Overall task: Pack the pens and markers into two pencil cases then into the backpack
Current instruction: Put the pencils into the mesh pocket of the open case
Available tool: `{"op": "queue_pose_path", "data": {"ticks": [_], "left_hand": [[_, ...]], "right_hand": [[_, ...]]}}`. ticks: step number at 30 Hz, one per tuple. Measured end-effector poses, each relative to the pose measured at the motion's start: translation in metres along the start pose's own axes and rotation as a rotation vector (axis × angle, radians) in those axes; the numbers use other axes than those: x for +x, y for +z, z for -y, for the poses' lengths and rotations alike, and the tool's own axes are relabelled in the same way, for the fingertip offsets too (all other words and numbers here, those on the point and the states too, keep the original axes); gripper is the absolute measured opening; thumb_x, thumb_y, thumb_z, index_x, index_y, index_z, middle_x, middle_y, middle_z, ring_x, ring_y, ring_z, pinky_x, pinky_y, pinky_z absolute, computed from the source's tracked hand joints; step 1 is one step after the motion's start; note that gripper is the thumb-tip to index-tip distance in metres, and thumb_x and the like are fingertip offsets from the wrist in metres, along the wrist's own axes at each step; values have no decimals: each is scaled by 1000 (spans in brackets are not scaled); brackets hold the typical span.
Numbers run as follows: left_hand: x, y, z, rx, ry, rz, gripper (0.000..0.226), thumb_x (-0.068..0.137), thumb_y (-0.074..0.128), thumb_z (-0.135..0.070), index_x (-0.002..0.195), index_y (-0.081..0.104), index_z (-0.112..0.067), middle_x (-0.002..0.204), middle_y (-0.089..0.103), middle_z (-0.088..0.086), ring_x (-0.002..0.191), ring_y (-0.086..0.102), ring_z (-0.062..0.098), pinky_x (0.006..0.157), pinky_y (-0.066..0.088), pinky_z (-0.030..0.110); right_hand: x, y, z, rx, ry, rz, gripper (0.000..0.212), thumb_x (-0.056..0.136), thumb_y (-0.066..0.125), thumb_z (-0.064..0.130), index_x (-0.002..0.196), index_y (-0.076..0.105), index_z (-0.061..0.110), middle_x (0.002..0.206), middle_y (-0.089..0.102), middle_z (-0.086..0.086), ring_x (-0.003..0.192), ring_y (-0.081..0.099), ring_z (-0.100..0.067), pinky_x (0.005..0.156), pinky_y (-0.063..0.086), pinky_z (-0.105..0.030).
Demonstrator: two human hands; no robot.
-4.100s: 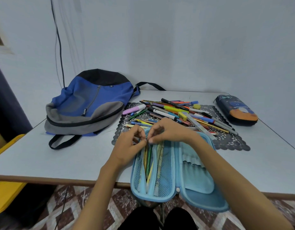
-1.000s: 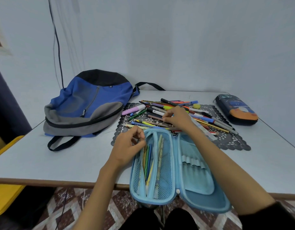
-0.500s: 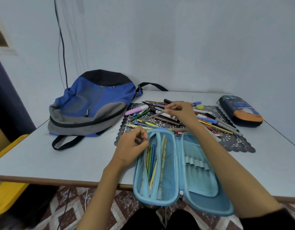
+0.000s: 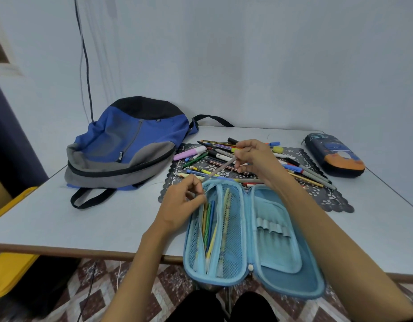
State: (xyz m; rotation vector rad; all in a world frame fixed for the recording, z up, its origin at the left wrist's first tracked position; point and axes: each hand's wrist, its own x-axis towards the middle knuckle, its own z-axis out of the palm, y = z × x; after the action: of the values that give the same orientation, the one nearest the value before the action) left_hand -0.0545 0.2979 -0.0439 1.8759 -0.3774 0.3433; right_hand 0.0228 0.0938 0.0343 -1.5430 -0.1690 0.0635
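Fingers (image 4: 243, 155) of the right hand (image 4: 256, 159) pinch a grey pen (image 4: 220, 168), which slants down toward the far-left corner of the open blue pencil case (image 4: 279, 259). At that corner the left hand (image 4: 182, 205), fingers curled, pinches the mesh pocket's rim. Just beyond the case, loose pens and markers (image 4: 219, 156) lie on a black lace mat (image 4: 331, 198). Beyond-left is the backpack (image 4: 131, 145). Beyond-right, well apart, is a closed dark pencil case (image 4: 335, 156).

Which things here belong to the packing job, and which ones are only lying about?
For the job: open light blue pencil case, held by the left hand; grey pen in the right hand; pile of pens and markers; closed dark pencil case; blue backpack.
Lying about: black lace mat, yellow object, black cable on the wall.
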Motion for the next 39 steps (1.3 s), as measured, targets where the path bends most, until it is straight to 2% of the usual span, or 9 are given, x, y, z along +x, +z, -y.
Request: {"op": "queue_pose_path", "data": {"ticks": [2,5,11,13,19,24,32,35,39], "left_hand": [[0,0,0,-7,5,-1,17,79,66,-3,78,53,-14,76,63,7,67,52,15,62,40,21],[1,0,1,-11,15,-8,16,76,63,-10,75,52,-21,77,62,9,71,53,28,63,41,26],[1,0,2,-12,29,-8,16,78,64,-14,76,52,-24,77,62,7,70,53,24,64,43,35],[1,0,3,-15,26,-15,16,80,65,-17,76,52,-25,74,60,1,68,51,17,63,42,33],[1,0,0,-31,46,-16,14,82,65,-19,77,53,-25,75,61,-2,70,53,10,66,44,29],[0,0,2,-66,37,-5,13,82,62,-16,78,53,-24,73,61,-4,69,54,12,67,43,30],[2,-2,5,-85,41,9,18,82,62,-13,79,53,-28,77,61,2,72,56,15,70,45,35],[2,-2,6,-88,30,11,15,81,62,-12,80,53,-24,76,61,0,71,56,14,68,45,31],[2,-1,7,-101,24,12,18,80,62,-10,80,54,-26,77,61,7,72,58,19,69,47,35]], "right_hand": [[-3,-3,1,-10,22,-2,18,91,58,-4,105,51,6,75,57,-13,52,57,-17,46,50,-25],[-11,3,-3,-104,87,88,24,91,58,-4,109,46,6,72,57,-14,50,55,-19,44,49,-24],[-33,28,-19,-99,189,279,45,82,70,-4,115,42,4,72,63,-15,56,63,-25,52,56,-28],[-39,38,-23,-85,214,310,46,80,72,-5,115,42,2,71,64,-18,54,64,-24,51,56,-27],[-39,36,-25,-48,239,375,33,80,69,-8,102,47,3,69,67,-16,58,68,-23,55,58,-25],[-37,34,-24,-81,264,446,30,81,64,-16,99,48,2,69,66,-12,62,70,-24,58,59,-26],[-34,38,-29,-232,164,425,28,77,70,-13,92,52,2,74,65,-14,58,69,-18,53,57,-24],[-35,40,-30,-273,142,403,30,76,72,-12,92,51,3,69,66,-12,56,68,-17,51,56,-23],[-35,45,-35,-377,69,391,25,75,74,-11,81,54,2,59,66,-9,46,65,-13,46,53,-20]]}}
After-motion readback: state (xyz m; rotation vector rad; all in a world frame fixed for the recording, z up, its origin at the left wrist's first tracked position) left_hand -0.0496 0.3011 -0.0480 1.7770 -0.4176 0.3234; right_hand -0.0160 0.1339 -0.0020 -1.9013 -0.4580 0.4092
